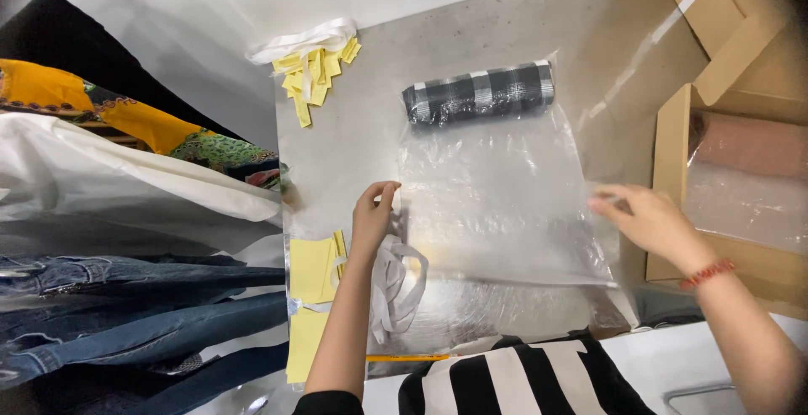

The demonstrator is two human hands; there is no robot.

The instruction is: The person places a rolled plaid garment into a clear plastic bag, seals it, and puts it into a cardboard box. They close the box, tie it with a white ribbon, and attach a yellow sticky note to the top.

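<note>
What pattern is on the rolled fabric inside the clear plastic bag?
The rolled fabric has a black-and-white check pattern, seen best in the head view, at the far end of the clear plastic bag.

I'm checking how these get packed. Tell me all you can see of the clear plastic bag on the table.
The clear plastic bag lies flat and crinkled on the grey table, glossy with glare. A rolled black-and-white checked cloth sits inside at its far end. The left hand touches its left edge; the right hand touches its right edge.
</note>
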